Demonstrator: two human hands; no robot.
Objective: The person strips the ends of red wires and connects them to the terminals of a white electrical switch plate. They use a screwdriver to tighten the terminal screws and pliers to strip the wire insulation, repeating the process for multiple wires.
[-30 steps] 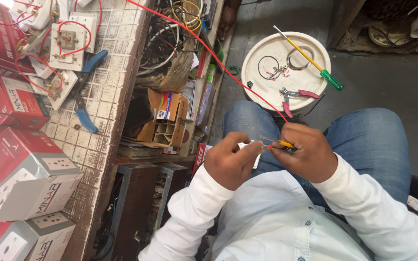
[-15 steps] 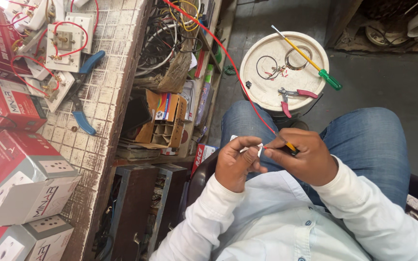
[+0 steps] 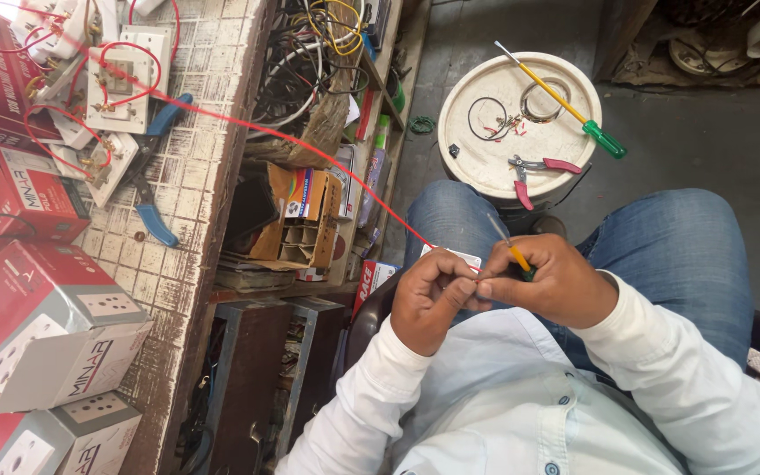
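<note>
Tiled workbench along the left side. Red-and-grey cartons stacked at its near left corner, white socket panels on their faces. More red cartons further up the left edge. White switch plates with red wire loops at the far end. Open cardboard box under the bench's right edge. White bucket lid: screwdriver, red-handled pliers. Left hand pinched shut on the red wire. Right hand closed around a yellow screwdriver, over the lap.
</note>
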